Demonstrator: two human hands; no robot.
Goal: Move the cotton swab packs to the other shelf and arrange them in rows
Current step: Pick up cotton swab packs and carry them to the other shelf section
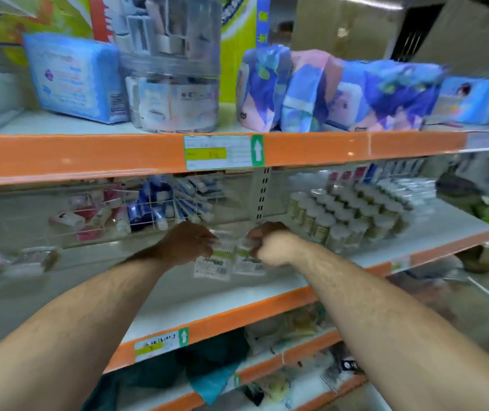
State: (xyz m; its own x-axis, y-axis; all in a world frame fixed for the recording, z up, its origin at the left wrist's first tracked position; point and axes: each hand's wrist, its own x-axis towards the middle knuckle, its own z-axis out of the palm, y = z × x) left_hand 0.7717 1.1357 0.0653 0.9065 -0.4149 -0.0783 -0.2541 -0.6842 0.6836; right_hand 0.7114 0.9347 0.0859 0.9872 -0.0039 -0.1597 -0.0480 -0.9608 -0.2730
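Note:
Two clear cotton swab packs with green-and-white labels hang side by side over the middle shelf (178,295). My left hand (188,241) pinches the top of the left pack (214,264). My right hand (271,243) grips the top of the right pack (249,262). Both packs are held just above the white shelf surface, near its centre. Two more flat packs (34,258) lie blurred at the far left of the same shelf.
Rows of round white-capped jars (344,215) fill the right part of the middle shelf. A wire rack of toothpaste tubes (160,206) stands behind my hands. Blue and pink pad packs (326,90) and a clear tub (175,93) sit on the upper shelf.

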